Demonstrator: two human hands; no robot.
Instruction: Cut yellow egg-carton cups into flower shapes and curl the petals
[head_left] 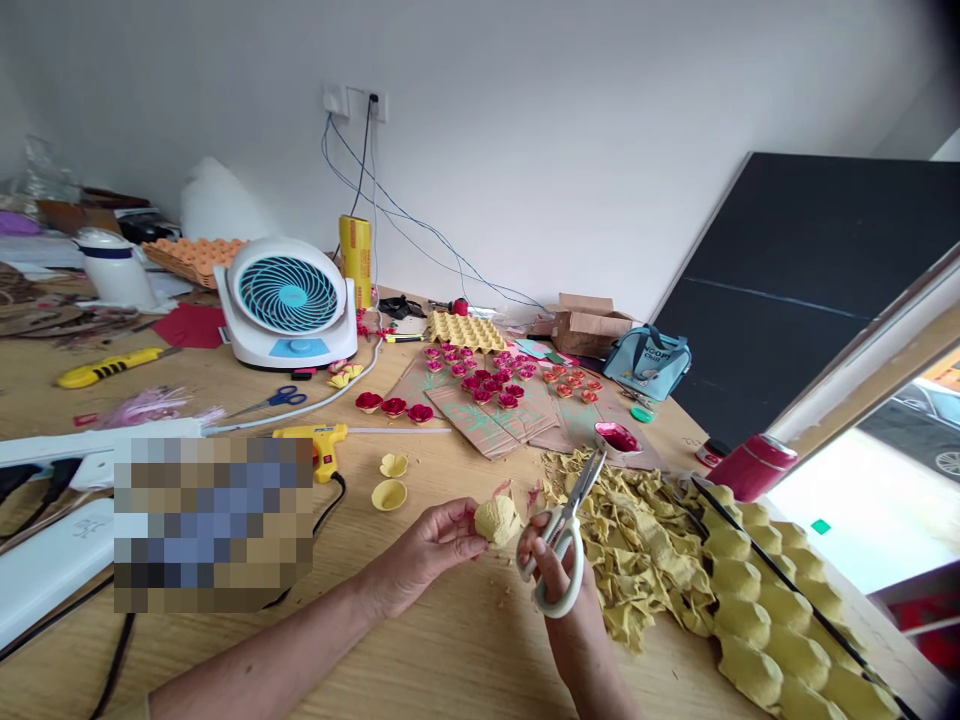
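I'm trimming: left hand [431, 550] pinches the cup [498, 520], right hand [559, 580] grips the scissors [564, 535], blades parted; next snip needs the cup's edge between them.

Both forearms reach in from the lower edge, bare, converging over the table. Left hand [431, 548]: palm turned inward, fingers curled, thumb and fingertips pinched together. Right hand [555, 575]: upright on its wrist, fingers threaded and closed in a grip, knuckles facing the left hand, nearly touching it.
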